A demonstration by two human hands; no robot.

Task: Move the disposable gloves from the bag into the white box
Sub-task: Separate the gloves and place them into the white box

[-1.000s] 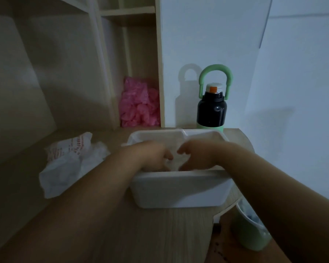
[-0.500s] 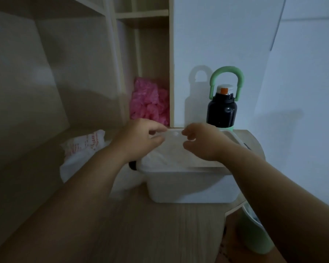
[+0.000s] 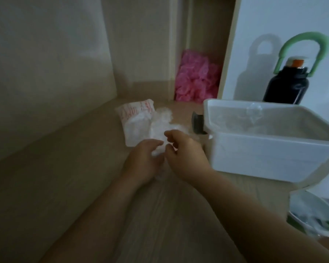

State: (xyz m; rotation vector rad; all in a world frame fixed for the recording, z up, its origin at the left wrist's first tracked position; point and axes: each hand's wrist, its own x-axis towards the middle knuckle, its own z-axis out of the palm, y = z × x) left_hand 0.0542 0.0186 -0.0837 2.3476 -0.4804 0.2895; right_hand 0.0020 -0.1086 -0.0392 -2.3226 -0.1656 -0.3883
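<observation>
A white plastic bag (image 3: 136, 120) with red print lies on the wooden desk, left of the white box (image 3: 264, 154). Crumpled clear disposable gloves (image 3: 162, 124) spill from the bag's right end. My left hand (image 3: 142, 161) and my right hand (image 3: 184, 150) meet at the near end of the glove pile, fingers curled on the clear plastic. The white box stands open at the right, with some thin clear plastic inside it against its far wall.
A black bottle (image 3: 287, 86) with a green loop handle stands behind the box. Pink crumpled plastic (image 3: 197, 80) fills a shelf nook at the back. A green bin (image 3: 311, 215) sits below the desk's right edge. A small dark object (image 3: 198, 123) lies by the box's left wall.
Both hands left the white box and moved left to the glove pile at the bag. The view swung left, so the box now sits at the right.
</observation>
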